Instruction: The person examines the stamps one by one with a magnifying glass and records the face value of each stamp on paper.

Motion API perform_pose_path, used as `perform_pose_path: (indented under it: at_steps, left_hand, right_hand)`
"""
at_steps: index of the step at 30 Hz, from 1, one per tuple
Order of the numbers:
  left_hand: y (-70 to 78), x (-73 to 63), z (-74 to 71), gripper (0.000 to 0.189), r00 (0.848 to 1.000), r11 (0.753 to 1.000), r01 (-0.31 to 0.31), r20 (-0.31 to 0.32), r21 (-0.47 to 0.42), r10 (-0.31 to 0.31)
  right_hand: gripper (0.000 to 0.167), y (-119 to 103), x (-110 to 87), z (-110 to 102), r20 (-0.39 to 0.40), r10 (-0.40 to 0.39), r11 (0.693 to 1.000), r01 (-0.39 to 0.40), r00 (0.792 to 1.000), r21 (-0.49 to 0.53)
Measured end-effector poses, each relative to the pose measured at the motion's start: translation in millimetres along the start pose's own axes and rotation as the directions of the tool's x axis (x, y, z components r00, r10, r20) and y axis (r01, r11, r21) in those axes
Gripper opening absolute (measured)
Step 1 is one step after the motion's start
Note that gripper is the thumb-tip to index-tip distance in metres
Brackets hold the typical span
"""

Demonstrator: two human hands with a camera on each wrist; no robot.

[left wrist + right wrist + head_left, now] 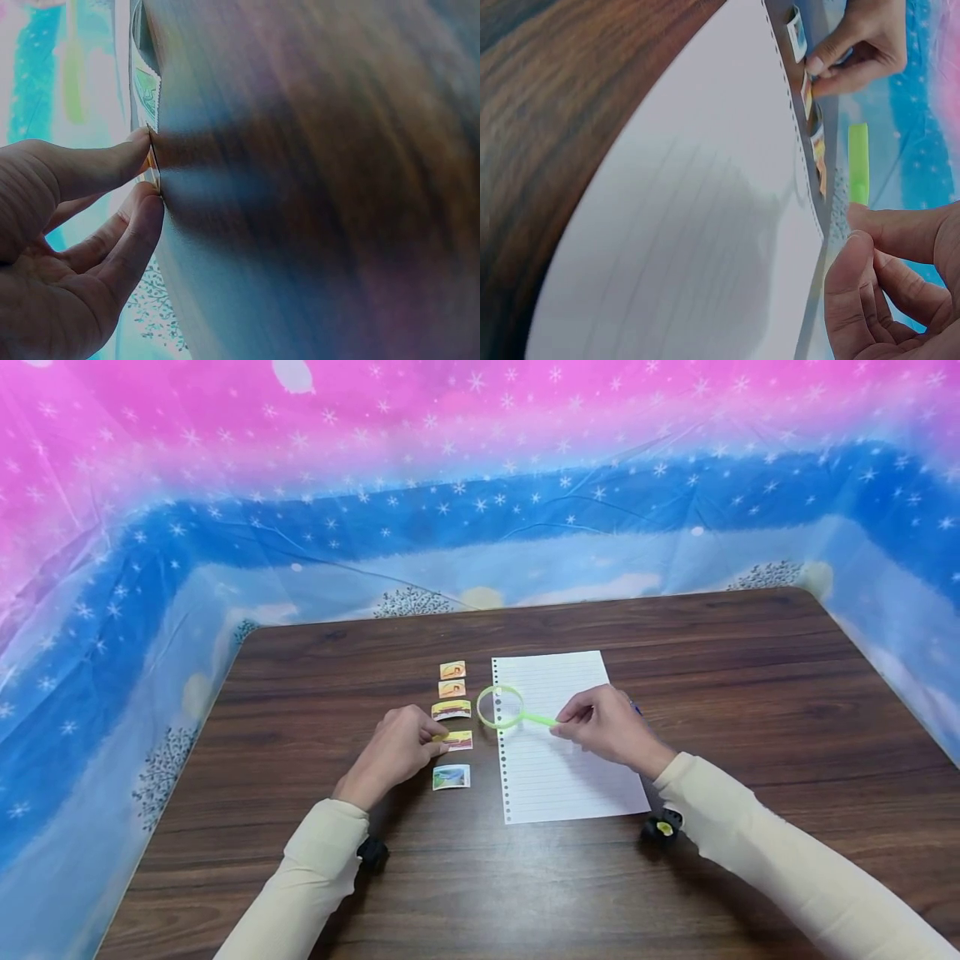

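My right hand (609,727) pinches the handle of a light green magnifying glass (528,717) between thumb and fingers. Its round lens hangs above the left edge of a lined sheet of paper (573,777). In the right wrist view only the green handle (859,169) stands out clearly. To the left, the thumb and fingers of my left hand (396,747) grip a yellow and maroon postage stamp (460,742) at its left end. The left wrist view has this stamp edge-on (155,161) between thumb and fingertips, at the table surface.
Other stamps share the column: a landscape stamp (452,777) nearer me, a curled yellow stamp (452,709) and two orange ones (452,671) farther off. The sheet's punched holes face the stamps. Beyond the brown wooden table (750,677) hangs a pink and blue snowflake cloth (480,510).
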State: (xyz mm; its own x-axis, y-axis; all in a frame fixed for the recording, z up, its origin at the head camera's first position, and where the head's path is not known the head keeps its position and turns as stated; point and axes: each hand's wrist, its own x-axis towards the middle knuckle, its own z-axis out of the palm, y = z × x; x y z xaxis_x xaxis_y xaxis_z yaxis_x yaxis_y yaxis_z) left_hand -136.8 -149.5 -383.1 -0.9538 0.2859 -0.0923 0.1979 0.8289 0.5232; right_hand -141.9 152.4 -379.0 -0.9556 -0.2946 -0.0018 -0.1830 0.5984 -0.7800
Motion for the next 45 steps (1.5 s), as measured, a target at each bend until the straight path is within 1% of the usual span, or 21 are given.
perform_pose_path:
  at_steps: [10,14,17,22,29,36,39,43,45]
  left_hand:
    - [1.2,0.4,0.6,0.014,1.0,1.0,0.019,0.006,0.001,-0.019]
    - [1.8,0.1,0.1,0.015,0.999,0.999,0.044,0.016,0.002,-0.044]
    - [1.9,-0.5,-0.1,0.015,0.999,0.999,0.05,0.019,0.002,-0.05]
    - [1.5,-1.2,-0.1,0.015,1.0,1.0,0.029,0.011,-0.001,-0.029]
    - [2.0,-0.7,-0.3,0.015,0.999,0.999,0.031,0.016,-0.011,-0.031]
    - [1.7,0.2,0.6,0.015,0.999,0.999,0.037,0.018,-0.006,-0.036]
    - [1.8,0.4,0.6,0.015,0.999,0.999,0.044,0.023,-0.007,-0.044]
    - [2.1,0.5,0.1,0.015,0.998,0.999,0.053,0.028,-0.006,-0.052]
    - [2.0,0.5,-0.2,0.015,0.998,0.999,0.053,0.028,-0.006,-0.053]
  right_hand:
    - [0.01,9.9,-2.8,-23.0,-0.033,0.072,0.997,-0.072,0.997,0.0]
    - [0.012,14.4,-3.5,-32.3,-0.048,0.088,0.996,-0.088,0.995,-0.008]
    - [0.014,18.6,-5.3,-39.1,-0.062,0.092,0.995,-0.094,0.994,-0.019]
    - [0.016,26.2,-10.5,-50.0,-0.09,0.093,0.995,-0.096,0.992,-0.03]
    - [0.017,38.5,-18.3,-63.7,-0.123,0.111,0.991,-0.119,0.986,-0.058]
    - [0.02,53.7,-25.8,-77.1,-0.137,0.124,0.992,-0.128,0.983,-0.022]
    - [0.024,59.5,-29.0,-82.4,-0.148,0.133,0.99,-0.137,0.98,-0.015]
    - [0.027,68.0,-32.5,-88.3,-0.18,0.143,0.988,-0.15,0.973,-0.023]
    - [0.026,72.8,-34.0,-90.7,-0.197,0.15,0.987,-0.159,0.969,-0.03]
